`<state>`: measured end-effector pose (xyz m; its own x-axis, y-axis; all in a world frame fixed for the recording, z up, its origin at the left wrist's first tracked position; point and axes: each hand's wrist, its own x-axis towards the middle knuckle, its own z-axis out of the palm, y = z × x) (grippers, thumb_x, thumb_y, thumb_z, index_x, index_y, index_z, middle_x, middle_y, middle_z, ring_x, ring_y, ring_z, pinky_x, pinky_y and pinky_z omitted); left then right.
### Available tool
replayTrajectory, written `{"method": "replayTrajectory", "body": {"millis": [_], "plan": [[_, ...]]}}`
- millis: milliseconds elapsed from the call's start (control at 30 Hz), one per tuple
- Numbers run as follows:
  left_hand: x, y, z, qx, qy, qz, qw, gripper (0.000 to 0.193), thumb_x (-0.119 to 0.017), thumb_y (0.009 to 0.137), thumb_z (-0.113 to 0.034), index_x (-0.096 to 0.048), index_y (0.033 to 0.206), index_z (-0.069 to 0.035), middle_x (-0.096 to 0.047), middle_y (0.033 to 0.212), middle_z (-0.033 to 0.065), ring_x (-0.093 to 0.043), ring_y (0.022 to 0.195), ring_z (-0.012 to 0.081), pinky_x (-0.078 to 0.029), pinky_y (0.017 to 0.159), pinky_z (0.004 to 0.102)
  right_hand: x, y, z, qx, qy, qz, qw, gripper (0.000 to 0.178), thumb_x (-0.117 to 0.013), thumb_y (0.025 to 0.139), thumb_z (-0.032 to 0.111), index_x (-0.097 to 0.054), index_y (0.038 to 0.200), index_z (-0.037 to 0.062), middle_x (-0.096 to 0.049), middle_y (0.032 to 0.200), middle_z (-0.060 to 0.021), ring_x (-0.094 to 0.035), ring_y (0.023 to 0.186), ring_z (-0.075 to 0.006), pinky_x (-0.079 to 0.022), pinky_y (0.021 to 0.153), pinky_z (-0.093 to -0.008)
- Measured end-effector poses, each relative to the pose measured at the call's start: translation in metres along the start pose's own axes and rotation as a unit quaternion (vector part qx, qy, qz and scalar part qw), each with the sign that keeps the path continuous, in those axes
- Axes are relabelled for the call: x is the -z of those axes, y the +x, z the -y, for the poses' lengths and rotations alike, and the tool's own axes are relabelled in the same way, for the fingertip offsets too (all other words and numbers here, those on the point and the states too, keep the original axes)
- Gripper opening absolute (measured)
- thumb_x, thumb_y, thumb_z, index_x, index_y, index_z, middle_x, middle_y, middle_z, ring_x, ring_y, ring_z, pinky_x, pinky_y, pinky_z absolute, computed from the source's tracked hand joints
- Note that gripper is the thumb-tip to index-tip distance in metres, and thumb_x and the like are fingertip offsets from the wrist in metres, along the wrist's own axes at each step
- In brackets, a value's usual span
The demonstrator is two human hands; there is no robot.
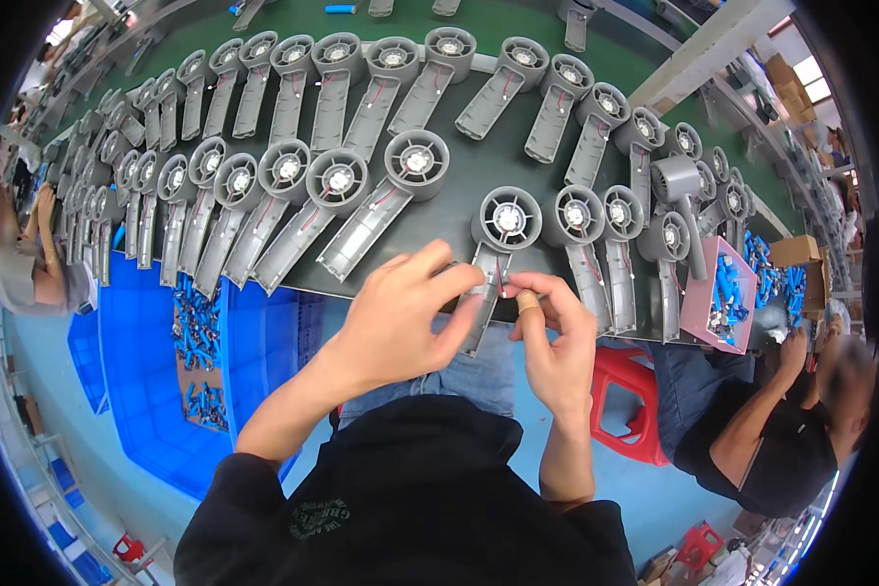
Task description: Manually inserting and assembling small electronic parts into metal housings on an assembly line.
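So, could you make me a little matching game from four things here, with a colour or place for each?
1. Nearest grey fan part
2. Nearest stool
3. Small open box
4. Large bin

A. Red, lower than the table
B. Blue, in the picture's left half
C. At the fingers of the left hand and right hand
D. Pink, holding blue cylinders

Pairs: 1-C, 2-A, 3-D, 4-B

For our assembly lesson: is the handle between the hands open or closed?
Open: wires lie exposed in the handle, with no cover over them.
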<state>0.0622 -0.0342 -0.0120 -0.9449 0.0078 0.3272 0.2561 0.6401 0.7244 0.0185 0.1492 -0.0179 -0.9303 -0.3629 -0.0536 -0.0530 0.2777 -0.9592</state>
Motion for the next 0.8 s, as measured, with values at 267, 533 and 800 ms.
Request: {"method": "replayTrajectory", "body": {"millis": [267,533,800], "plan": [[-0.011,0.0,0.005,0.0,0.039,-0.031,0.999,0.016,-0.071,0.081,-0.008,-0.067,0.097,-0.008,-0.05,0.077,0.0075,-0.053,0.063,0.0255,-0.042,0.057,0.0363,-0.008,0.013,-0.002,0.099,0.018,0.014,0.995,0.02,-0.055,0.091,-0.007,-0.067,0.106,-0.0017,-0.066,0.094,-0.0068,-0.057,0.067,-0.0066,-0.045,0.057,-0.0194],[-0.008,-0.001,0.01,-0.06,0.21,-0.088,0.972,0.024,-0.069,0.077,-0.006,-0.068,0.1,-0.01,-0.049,0.077,0.0052,-0.051,0.062,0.0232,-0.04,0.058,0.0344,-0.017,0.029,0.001,0.151,-0.075,0.007,0.986,0.017,-0.067,0.087,-0.002,-0.071,0.103,0.0001,-0.058,0.08,-0.0029,-0.044,0.058,-0.0041,-0.033,0.049,-0.0219],[-0.005,0.0,0.002,0.105,-0.005,-0.077,0.991,0.015,-0.07,0.08,0.0,-0.07,0.095,-0.003,-0.054,0.074,0.0057,-0.05,0.055,0.0144,-0.039,0.051,0.0281,-0.026,0.035,-0.018,0.203,-0.086,-0.035,0.975,0.016,-0.075,0.081,0.0,-0.072,0.096,0.0002,-0.057,0.073,-0.0017,-0.04,0.051,-0.0045,-0.03,0.046,-0.0223]]}}
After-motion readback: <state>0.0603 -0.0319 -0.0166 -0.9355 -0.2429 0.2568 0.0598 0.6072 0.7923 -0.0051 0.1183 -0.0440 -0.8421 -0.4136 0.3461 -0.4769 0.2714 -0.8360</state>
